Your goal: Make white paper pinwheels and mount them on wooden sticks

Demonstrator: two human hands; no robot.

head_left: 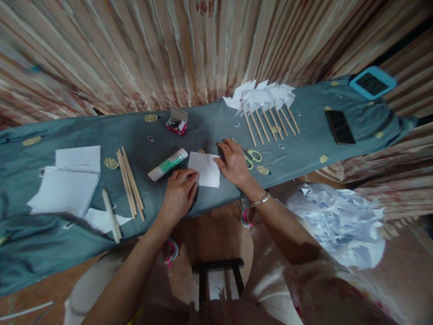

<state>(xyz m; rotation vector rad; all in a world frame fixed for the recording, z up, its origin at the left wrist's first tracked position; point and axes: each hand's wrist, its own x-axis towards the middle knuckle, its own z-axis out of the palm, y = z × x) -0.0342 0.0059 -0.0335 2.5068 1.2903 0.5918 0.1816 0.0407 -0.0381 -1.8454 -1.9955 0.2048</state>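
A small white paper square (205, 169) lies on the grey-green cloth (209, 122) that covers the table. My left hand (178, 193) rests with curled fingers at the paper's lower left edge. My right hand (233, 163) presses fingers flat on the paper's right edge. A glue stick (168, 164) lies just left of the paper. Green-handled scissors (253, 157) lie right behind my right hand.
Several paper pinwheels on wooden sticks (267, 108) lie at the back. Loose wooden sticks (130, 183), white sheets (67, 185) and a rolled paper tube (111, 221) lie left. A small red box (177, 122), a phone (340, 127), a blue device (372, 83) and paper scraps (338, 221) are around.
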